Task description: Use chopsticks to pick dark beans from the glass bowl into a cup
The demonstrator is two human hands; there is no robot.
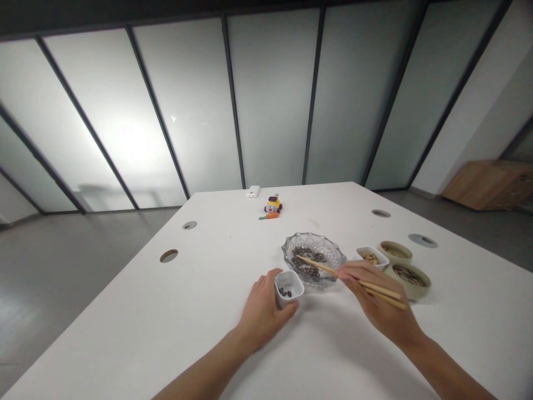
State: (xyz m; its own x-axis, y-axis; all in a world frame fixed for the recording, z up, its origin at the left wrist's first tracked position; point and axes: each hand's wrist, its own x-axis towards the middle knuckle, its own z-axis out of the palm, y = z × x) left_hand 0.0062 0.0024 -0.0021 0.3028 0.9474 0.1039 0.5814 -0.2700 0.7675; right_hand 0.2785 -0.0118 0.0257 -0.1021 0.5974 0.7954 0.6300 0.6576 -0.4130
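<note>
My left hand [265, 307] is wrapped round a small white square cup [296, 280] with a few dark beans [285, 292] at its bottom. In my right hand [377, 291] is a pair of wooden chopsticks [327, 269]. Their tips reach into a scalloped clear glass bowl [338, 259], among many dark brown beans [307, 269] spread over its bottom. Whether the tips pinch a bean is too small to tell. The cup is just in front of the glass bowl, to its left.
Right of the glass bowl stand a white square dish [385, 265] with pale pieces and two beige round bowls [410, 253] [428, 284], the nearer holding dark striped bits. Farther back are a yellow toy car [272, 205], an orange-and-green toy [268, 216] and a white box [253, 191]. Round holes pierce the white table [208, 311].
</note>
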